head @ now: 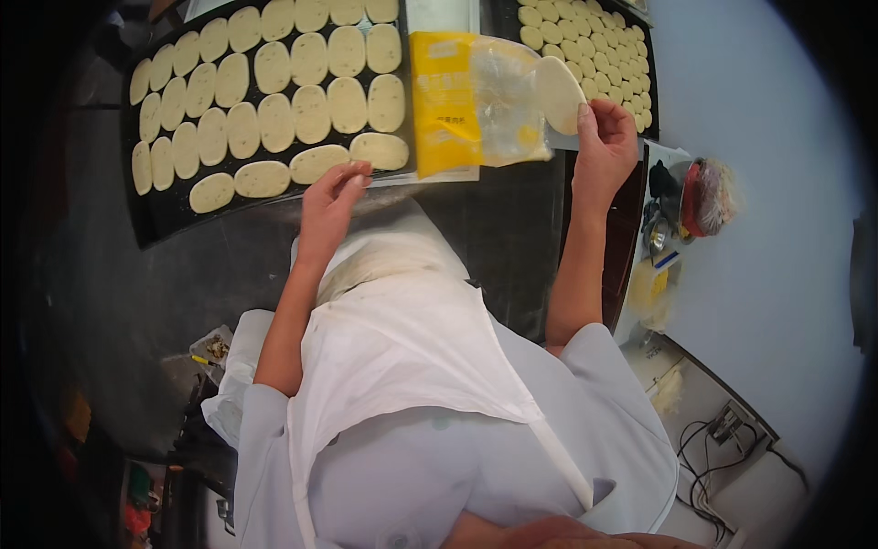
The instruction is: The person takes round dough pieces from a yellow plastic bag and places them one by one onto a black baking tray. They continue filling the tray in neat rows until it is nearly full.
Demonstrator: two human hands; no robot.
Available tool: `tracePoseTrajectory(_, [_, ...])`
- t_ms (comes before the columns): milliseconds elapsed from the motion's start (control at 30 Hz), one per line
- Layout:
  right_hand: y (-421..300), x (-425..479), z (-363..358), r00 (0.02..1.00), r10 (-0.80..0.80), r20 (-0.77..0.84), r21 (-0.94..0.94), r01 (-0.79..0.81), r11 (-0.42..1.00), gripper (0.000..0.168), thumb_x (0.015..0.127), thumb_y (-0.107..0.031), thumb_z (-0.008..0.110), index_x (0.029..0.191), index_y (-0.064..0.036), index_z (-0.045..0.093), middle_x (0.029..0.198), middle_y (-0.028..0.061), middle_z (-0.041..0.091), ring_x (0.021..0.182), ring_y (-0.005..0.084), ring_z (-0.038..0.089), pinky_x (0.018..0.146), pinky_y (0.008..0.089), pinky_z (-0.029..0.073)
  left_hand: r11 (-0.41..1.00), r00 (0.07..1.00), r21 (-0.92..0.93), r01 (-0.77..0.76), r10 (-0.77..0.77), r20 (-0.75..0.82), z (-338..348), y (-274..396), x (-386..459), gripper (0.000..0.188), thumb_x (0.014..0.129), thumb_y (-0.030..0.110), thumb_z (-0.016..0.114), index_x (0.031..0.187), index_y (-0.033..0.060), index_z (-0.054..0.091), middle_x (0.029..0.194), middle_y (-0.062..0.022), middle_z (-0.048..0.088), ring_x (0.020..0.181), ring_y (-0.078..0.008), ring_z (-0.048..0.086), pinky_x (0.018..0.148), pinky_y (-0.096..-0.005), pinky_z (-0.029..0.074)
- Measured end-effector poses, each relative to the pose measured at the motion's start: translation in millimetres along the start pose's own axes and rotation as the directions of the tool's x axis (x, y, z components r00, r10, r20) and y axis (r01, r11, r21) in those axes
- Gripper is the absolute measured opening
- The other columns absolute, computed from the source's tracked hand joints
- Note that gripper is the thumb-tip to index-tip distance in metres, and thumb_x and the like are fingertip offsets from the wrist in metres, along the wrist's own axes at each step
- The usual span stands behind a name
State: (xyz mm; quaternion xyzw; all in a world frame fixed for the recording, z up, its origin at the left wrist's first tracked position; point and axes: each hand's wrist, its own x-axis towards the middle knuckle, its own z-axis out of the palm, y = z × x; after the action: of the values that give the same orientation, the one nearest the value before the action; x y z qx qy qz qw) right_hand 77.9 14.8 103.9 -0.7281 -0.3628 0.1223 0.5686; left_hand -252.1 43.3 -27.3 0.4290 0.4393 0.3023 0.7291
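Observation:
My right hand [607,141] pinches a thin, pale oval dough piece [559,94] between thumb and fingers. It is held over the clear end of a yellow plastic bag [446,103] that bears writing. My left hand [334,199] is at the front edge of a black baking tray [168,218], its thumb and fingertips close together. Those fingertips overlap the lower edge of a sideways oval dough piece [381,151] in the front row; whether they grip it is unclear. Several rows of flat, speckled dough ovals [274,122] cover the tray.
At the back right, a second dark tray [653,103] holds many smaller dough rounds [595,47]. Metal bowls [658,235] and a plastic-wrapped red item [706,195] stand along the right side. Black cables [699,473] hang at lower right. A white apron [411,343] covers my front.

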Motion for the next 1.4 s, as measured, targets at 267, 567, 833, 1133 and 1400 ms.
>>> tracePoseTrajectory(267, [-48,-133,171,0.793,-0.388,0.469,-0.002,0.441,0.897,0.022,0.082,0.009,0.073,0.098,-0.004,0.065,0.091,0.0073,0.068,0.081,0.0197,0.067,0.075,0.0296,0.053,0.824,0.957,-0.494,0.276,-0.189,0.219,-91,62,-12,0.053,0.108,0.045,0.049,0.135,0.0001,0.056,0.122,-0.0146,0.068,0.11,-0.0243,0.068,0.095,-0.0384,0.056])
tracePoseTrajectory(567, [-46,-236,346,0.285,-0.73,0.621,0.364,0.72,0.59,0.023,0.075,-0.006,0.068,0.097,-0.007,0.067,0.103,0.006,0.07,0.103,0.0265,0.067,0.088,0.0391,0.052,0.672,0.951,-0.731,0.115,-0.287,-0.115,-272,30,-48,0.03,0.105,0.022,0.054,0.128,0.0016,0.059,0.119,-0.0163,0.069,0.111,-0.0271,0.069,0.098,-0.045,0.058])
tracePoseTrajectory(833, [-26,-261,354,0.623,-0.348,0.701,0.1,0.398,0.912,0.018,0.084,0.002,0.07,0.1,-0.005,0.068,0.099,0.012,0.07,0.092,0.0316,0.067,0.079,0.0387,0.053,0.984,0.826,-0.178,0.03,-0.125,-0.55,-334,47,-31,0.03,0.102,0.009,0.054,0.128,-0.0053,0.056,0.117,-0.0148,0.069,0.099,-0.0247,0.073,0.08,-0.0339,0.064])
tracePoseTrajectory(1133, [-15,-272,311,0.721,-0.073,0.689,0.039,0.063,0.997,0.014,0.091,0.006,0.064,0.102,-0.002,0.069,0.094,0.0098,0.071,0.086,0.0188,0.069,0.075,0.0296,0.055,0.812,0.842,0.475,0.339,-0.036,-0.538,-337,48,-27,0.03,0.093,0.017,0.061,0.116,-0.0013,0.065,0.101,-0.0149,0.073,0.088,-0.0278,0.073,0.076,-0.0372,0.059])
tracePoseTrajectory(1400, [-12,-266,306,0.679,-0.014,0.734,0.062,-0.046,0.997,0.013,0.093,0.006,0.063,0.104,0.0,0.068,0.093,0.0067,0.071,0.084,0.0135,0.068,0.077,0.0258,0.054,0.365,0.826,0.896,0.251,0.403,-0.395,-328,50,-47,0.026,0.093,0.02,0.06,0.114,0.0062,0.069,0.111,-0.0155,0.069,0.1,-0.038,0.067,0.085,-0.0464,0.055])
